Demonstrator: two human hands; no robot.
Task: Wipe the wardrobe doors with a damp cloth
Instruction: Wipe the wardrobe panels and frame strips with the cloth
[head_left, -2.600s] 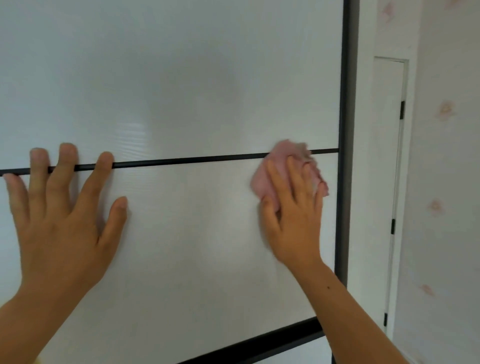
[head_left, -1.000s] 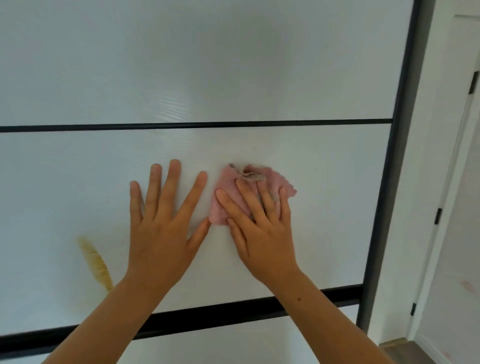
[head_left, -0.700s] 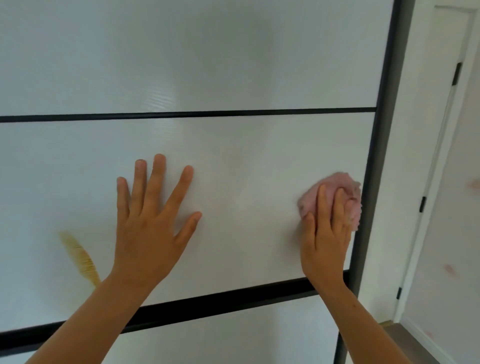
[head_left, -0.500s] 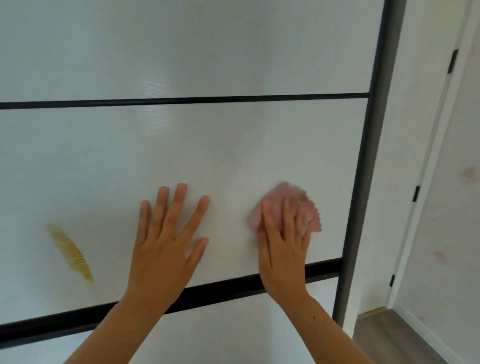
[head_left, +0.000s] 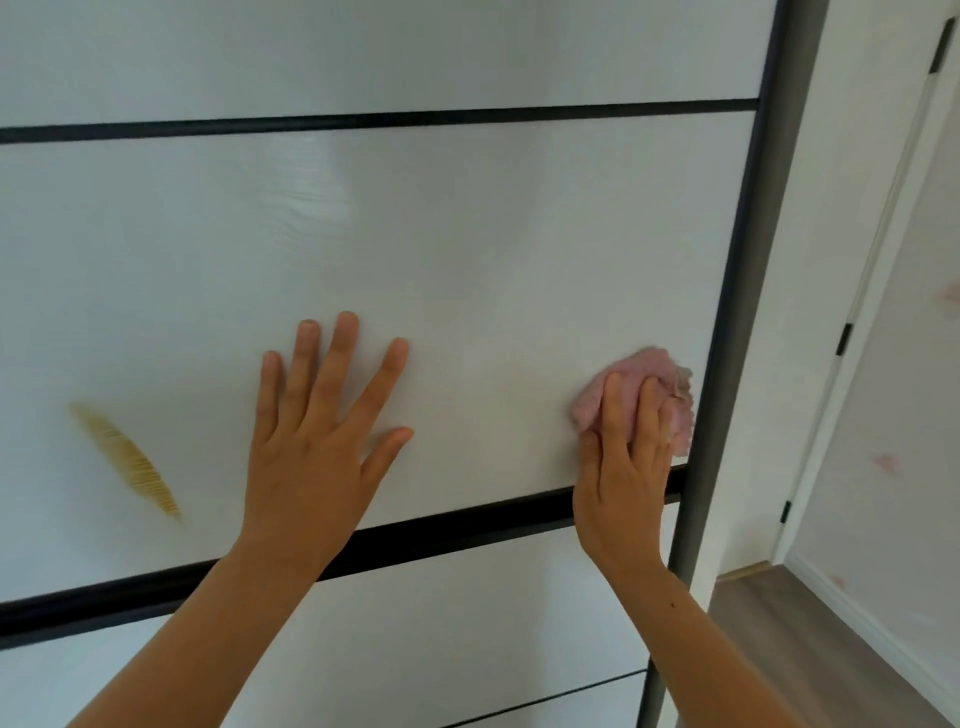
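Observation:
A white wardrobe door (head_left: 467, 249) with black horizontal bars fills the view. My right hand (head_left: 623, 467) presses a crumpled pink cloth (head_left: 660, 384) flat against the door's middle panel, right beside the grey frame post (head_left: 727, 364). Its fingers lie straight over the cloth. My left hand (head_left: 317, 436) rests flat on the same panel, fingers spread, a little left of centre. A yellow-brown streak (head_left: 124, 460) marks the panel at the far left.
A black bar (head_left: 441, 525) runs below both hands, and another (head_left: 363, 122) crosses above. To the right stand a white room door (head_left: 852, 312) with black hinges, floral wallpaper (head_left: 914, 415), and wooden floor (head_left: 810, 649) at the bottom right.
My right hand has slid the cloth right from the panel's middle to the frame post. The left hand stays flat on the panel. The view has dropped slightly.

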